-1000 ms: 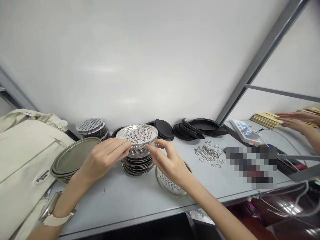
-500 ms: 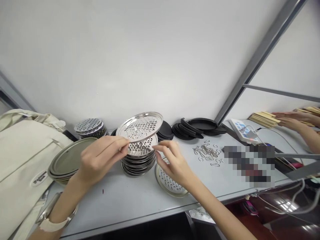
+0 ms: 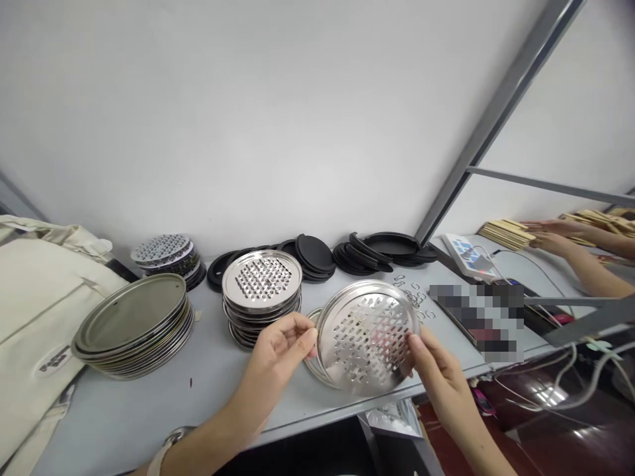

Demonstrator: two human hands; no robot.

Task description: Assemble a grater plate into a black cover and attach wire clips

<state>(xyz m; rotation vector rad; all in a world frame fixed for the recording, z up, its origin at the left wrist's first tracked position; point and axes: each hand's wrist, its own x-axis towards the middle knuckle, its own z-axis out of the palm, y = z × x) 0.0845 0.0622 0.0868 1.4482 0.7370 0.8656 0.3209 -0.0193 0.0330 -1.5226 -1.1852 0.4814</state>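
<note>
Both hands grasp one round perforated metal disc [image 3: 367, 337], which is raised over the front of the tabletop [image 3: 213, 390] and tilted so that its flat face is toward the wearer. The left hand [image 3: 285, 354] pinches the left edge between thumb and fingers; a pale band [image 3: 157, 459] circles that wrist. The right hand [image 3: 441, 373] holds the opposite edge, its thumb on the near face and its other fingers partly hidden behind. Beneath and behind the disc, a pale-rimmed round plate [image 3: 316, 372] lies mostly covered from view.

At the left, a cream bag [image 3: 42, 330] with an oval label sits beside a stack of olive plates [image 3: 136, 314]. A small dark red speck [image 3: 191, 382] lies between that stack and the left hand. Farther in stands a stack of metal grater discs [image 3: 262, 284], its top one face up with raised teeth. To the right, small metal rings and clips [image 3: 414, 297] lie scattered, partly behind the held disc.

Along the wall [image 3: 278, 119] are another stack of grater discs [image 3: 163, 250], flat black discs [image 3: 315, 256] and black curved rims [image 3: 370, 251]. Beyond the grey metal frame post [image 3: 501, 119], a white device [image 3: 466, 256] with blue markings rests near thin wooden pieces [image 3: 506, 233], where another person's hands [image 3: 555, 241] reach in.
</note>
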